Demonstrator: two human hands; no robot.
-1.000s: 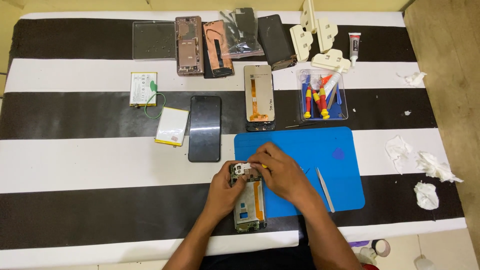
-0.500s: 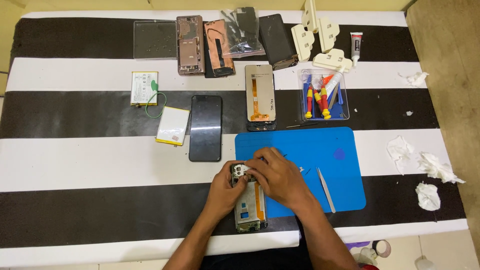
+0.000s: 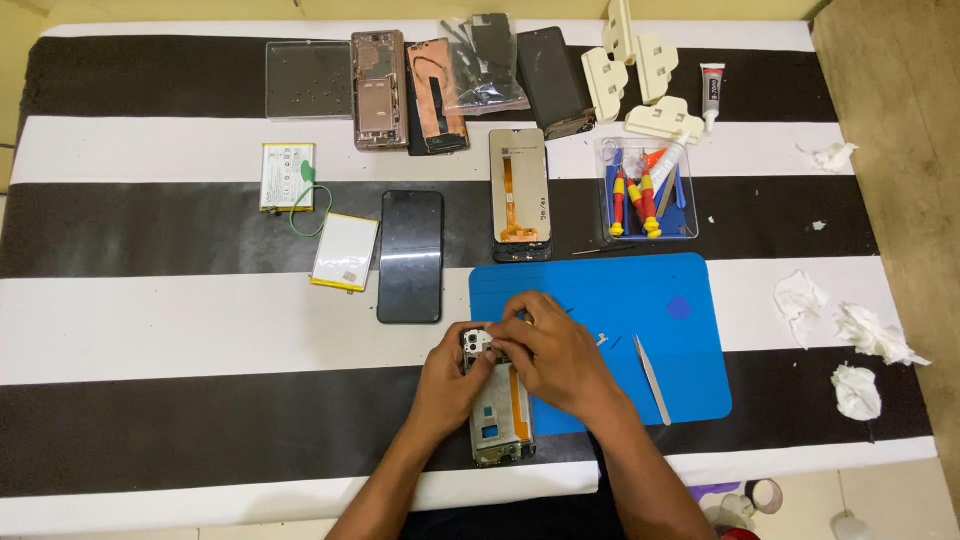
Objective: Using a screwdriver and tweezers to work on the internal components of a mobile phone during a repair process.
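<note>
An opened phone frame [image 3: 498, 412] lies lengthwise at the left edge of the blue work mat [image 3: 660, 330], its camera end pointing away from me. My left hand [image 3: 452, 380] grips the frame's left side near the top. My right hand [image 3: 553, 349] rests over the top right of the frame, fingertips pinched at the camera end; whether they hold a small part is hidden. Metal tweezers [image 3: 652, 379] lie on the mat just right of my right hand.
A black phone [image 3: 411, 256] and a display panel [image 3: 520, 194] lie above the mat. Two batteries [image 3: 288, 177] [image 3: 344, 251] sit to the left. A clear tray of screwdrivers [image 3: 646, 190], more phone parts [image 3: 405, 90], a glue tube [image 3: 712, 88] and crumpled tissues [image 3: 858, 340] lie around.
Both hands stay on the phone frame; my right hand's fingers have shifted slightly at the camera end. Nothing else on the table has moved.
</note>
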